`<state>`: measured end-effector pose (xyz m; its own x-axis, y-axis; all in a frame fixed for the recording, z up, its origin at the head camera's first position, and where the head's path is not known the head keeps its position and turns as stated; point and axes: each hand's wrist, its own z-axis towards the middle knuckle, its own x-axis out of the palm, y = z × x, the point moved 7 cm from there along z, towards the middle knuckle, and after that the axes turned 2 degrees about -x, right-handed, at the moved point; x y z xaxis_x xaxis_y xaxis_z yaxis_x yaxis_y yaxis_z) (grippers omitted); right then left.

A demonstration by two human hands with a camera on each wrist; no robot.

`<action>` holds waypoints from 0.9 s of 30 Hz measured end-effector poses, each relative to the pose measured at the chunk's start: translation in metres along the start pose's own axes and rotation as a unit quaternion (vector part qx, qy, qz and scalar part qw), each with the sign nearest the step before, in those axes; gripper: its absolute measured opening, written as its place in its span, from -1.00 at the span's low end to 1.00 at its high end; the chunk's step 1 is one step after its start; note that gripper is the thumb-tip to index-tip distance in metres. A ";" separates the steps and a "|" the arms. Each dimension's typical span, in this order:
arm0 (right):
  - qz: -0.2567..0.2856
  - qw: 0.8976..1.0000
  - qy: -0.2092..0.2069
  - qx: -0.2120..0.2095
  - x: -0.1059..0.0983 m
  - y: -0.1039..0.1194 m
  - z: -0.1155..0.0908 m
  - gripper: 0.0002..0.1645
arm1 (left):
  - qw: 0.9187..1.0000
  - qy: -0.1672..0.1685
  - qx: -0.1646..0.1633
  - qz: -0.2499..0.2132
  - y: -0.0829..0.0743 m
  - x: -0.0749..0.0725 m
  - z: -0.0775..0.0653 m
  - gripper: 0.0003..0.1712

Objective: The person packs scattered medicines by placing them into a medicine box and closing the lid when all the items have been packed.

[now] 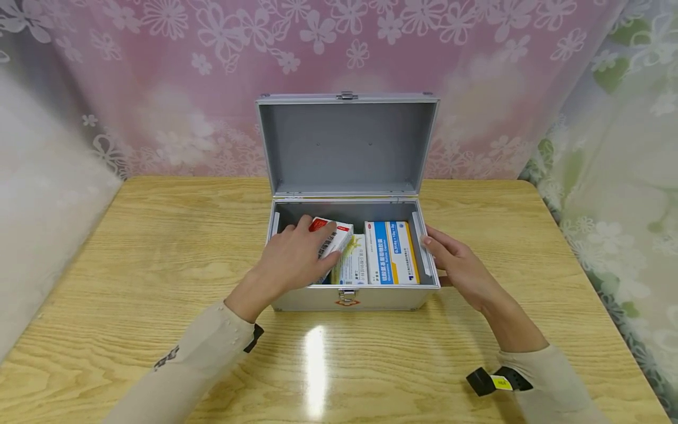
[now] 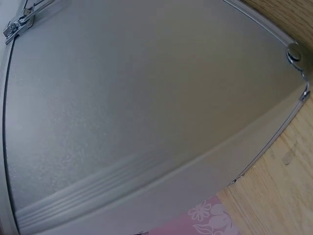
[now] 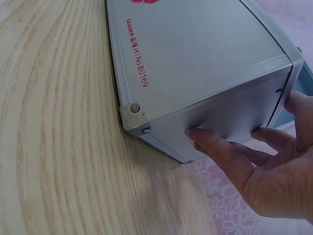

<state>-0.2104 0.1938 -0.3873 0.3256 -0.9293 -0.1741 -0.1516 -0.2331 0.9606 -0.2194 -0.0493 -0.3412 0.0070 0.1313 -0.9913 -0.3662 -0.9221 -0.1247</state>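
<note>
A silver metal case (image 1: 303, 298) stands on the table with its lid (image 1: 346, 147) raised. My left hand (image 1: 296, 253) reaches inside at the left and holds a red-and-white medicine box (image 1: 341, 232) that sits tilted, its left part hidden by the fingers. Beside it are a white-and-yellow medicine box (image 1: 356, 265) and, at the right, a blue, white and orange medicine box (image 1: 391, 253). My right hand (image 1: 458, 262) grips the case's right wall, thumb over the rim. In the right wrist view, its fingers (image 3: 220, 152) touch the outer side.
The wooden table (image 1: 159, 235) extends around the case on every side. Behind it hangs a pink flowered curtain (image 1: 212, 88), with pale curtains at left and right. A latch (image 1: 346, 295) is on the case's front. Light reflects off the tabletop in front.
</note>
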 end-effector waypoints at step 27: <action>0.005 1.000 0.000 0.009 0.000 -0.001 0.001 -0.23 | 0.991 0.051 -0.077 0.096 0.002 0.014 0.007 -0.38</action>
<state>-0.2110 0.1934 -0.3890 0.3239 -0.9318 -0.1639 -0.1711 -0.2281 0.9585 -0.2263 -0.0468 -0.3546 0.0483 -0.0822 -0.9954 -0.2234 -0.9722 0.0695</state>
